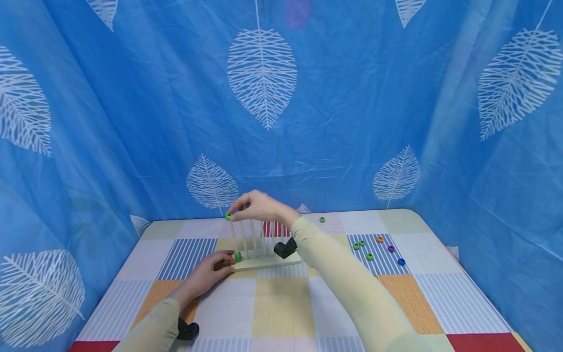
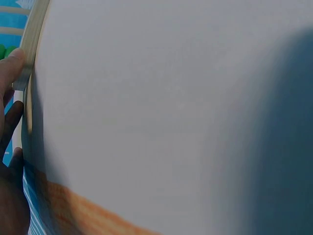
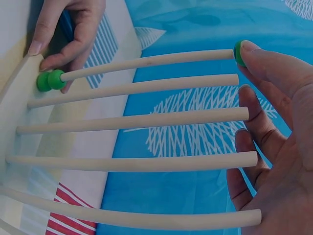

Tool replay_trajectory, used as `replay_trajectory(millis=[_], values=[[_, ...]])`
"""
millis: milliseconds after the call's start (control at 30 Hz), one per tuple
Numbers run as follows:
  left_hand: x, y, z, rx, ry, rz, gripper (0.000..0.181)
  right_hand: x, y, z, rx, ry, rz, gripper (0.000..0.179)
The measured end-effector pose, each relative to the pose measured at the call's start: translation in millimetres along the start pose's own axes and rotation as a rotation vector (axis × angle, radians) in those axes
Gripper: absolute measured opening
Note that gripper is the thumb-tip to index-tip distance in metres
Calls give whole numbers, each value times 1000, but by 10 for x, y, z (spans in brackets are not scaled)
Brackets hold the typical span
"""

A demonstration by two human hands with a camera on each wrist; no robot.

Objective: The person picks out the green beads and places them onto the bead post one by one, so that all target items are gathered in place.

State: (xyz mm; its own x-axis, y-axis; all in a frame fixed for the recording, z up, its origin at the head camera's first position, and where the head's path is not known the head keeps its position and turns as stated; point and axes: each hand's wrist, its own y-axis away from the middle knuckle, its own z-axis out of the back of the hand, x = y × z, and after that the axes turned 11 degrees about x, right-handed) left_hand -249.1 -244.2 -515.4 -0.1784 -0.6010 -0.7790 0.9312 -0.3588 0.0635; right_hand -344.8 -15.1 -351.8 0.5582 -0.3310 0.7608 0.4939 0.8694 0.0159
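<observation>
Blue curtain (image 1: 334,122); bead (image 3: 238,55) (green) between right fingertips (image 3: 250,46).

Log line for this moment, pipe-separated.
right hand: pinches green bead at tip of end peg | left hand: grips base | peg foot: two green beads

Blue curtain (image 1: 334,146) faces me dead at twelve o'clock, sweeping round to nine and three, white leaf prints (image 1: 262,73) all over; below, a patchwork tablecloth (image 1: 281,308), red patches (image 1: 479,342) at four and eight.
</observation>
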Motion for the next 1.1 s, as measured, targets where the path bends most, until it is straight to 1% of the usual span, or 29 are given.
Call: replay_trajectory(millis=[333,433,600,833,1100], values=[[-18,7,9,3,-3,2,12,8,-8,-16,17,21,-33,20],[-9,5,11,4,-4,2,12,5,-5,-9,23,16,-32,23],[6,-1,10,6,4,1,12,7,21,34,5,16,-18,26],[27,-13,-4,1,-18,-1,13,53,172,162,-26,51,13,23],[26,-6,-6,-6,-29,8,12,108,370,290,-48,93,18,23]])
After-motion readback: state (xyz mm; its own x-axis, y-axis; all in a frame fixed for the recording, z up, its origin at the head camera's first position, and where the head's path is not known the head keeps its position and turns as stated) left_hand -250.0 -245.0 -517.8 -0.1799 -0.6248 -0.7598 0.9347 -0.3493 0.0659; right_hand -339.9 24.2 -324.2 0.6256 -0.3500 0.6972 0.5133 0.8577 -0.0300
